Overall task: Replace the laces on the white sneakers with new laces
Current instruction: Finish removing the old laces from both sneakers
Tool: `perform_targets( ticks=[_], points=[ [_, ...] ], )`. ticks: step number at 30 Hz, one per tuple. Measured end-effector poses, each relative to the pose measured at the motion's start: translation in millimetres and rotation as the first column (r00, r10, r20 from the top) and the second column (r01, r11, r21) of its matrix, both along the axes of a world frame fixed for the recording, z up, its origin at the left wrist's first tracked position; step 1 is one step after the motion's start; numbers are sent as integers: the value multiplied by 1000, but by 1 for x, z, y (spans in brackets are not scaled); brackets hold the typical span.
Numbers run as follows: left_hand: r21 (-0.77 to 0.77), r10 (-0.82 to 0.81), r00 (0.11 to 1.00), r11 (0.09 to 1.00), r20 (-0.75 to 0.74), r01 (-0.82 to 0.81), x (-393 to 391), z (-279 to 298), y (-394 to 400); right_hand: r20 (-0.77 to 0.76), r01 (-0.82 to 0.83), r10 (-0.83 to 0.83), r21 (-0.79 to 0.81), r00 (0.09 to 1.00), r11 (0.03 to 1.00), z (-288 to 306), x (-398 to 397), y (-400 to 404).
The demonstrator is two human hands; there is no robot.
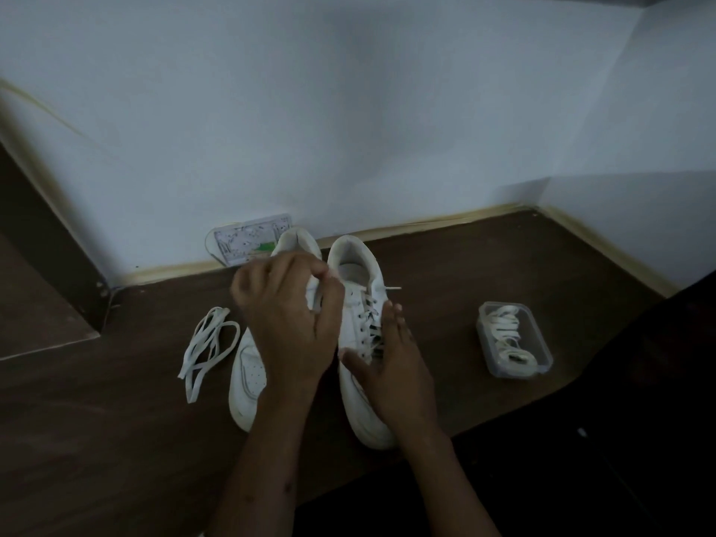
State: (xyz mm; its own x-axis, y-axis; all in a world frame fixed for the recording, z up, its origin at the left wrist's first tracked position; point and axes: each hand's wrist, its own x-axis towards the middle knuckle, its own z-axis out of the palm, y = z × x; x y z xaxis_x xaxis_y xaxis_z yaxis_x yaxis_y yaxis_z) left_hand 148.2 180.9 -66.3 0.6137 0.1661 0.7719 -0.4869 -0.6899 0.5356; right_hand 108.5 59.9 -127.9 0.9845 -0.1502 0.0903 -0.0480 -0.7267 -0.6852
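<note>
White sneakers stand side by side on a dark brown wooden floor (484, 273), heels toward a pale wall, toes toward the viewer. Left sneaker (248, 375) is partly hidden by the left hand; its toe cap shows small perforations and no lace can be seen on the visible part. Right sneaker (354, 273) has a white lace (370, 304) threaded through dark eyelets, one tipped end sticking out to the right near the collar. Left hand (286, 323) hovers over the gap between the shoes, fingers curled, fingertips pinching something thin and white near the top eyelets. Right hand (391, 366) rests on the right sneaker's side, fingers straight and spread. Loose white laces (209, 343) lie tangled on the floor just left of the shoes. A clear plastic box (542, 352) holding coiled white laces sits well apart to the right.
</note>
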Motion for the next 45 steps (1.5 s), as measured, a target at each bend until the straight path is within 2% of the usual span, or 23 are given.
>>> perform_targets(
  ticks=[2,4,7,10,13,16,22,28,31,33,34,41,45],
  points=[
    [-16,106,990,994,-99,-108,2,2,1,-4,3,-3,-8,1000,1000,0,1,0],
    [34,142,975,990,-173,-138,4,2,0,-6,7,-7,-17,1000,1000,-1,1,1],
    [142,81,979,988,-185,-55,5,-2,-9,-1,3,-3,-17,1000,1000,-3,2,1],
    [276,84,959,961,-272,-6,7,-17,-20,20,-18,18,-24,1000,1000,-4,3,0],
    [308,84,964,951,-253,-2,12,-33,-22,9,-17,17,-22,1000,1000,-2,2,0],
    [273,63,984,962,-166,-16,15,-38,-20,-1,-11,11,-12,1000,1000,-1,2,0],
    [148,82,991,987,-105,-66,13,-43,-9,-1,-14,14,-15,1000,1000,0,0,1],
    [53,43,979,998,-197,-33,12,-52,-10,4,-19,19,-2,1000,1000,-1,1,0],
    [-148,-51,973,989,-223,18,5,-45,-10,-5,-9,9,5,1000,1000,-1,1,0],
    [-292,-44,973,956,-228,-25,3,-37,2,-18,14,-14,18,1000,1000,-1,3,-1],
    [-312,-25,974,949,-225,-47,4,-34,10,-28,23,-22,24,999,999,-1,4,0],
    [-105,-66,951,994,-303,36,4,-44,27,-63,68,-65,37,996,997,4,1,3],
    [73,52,936,997,-349,-28,4,-52,29,-74,96,-95,10,993,995,8,-5,7]
  ],
)
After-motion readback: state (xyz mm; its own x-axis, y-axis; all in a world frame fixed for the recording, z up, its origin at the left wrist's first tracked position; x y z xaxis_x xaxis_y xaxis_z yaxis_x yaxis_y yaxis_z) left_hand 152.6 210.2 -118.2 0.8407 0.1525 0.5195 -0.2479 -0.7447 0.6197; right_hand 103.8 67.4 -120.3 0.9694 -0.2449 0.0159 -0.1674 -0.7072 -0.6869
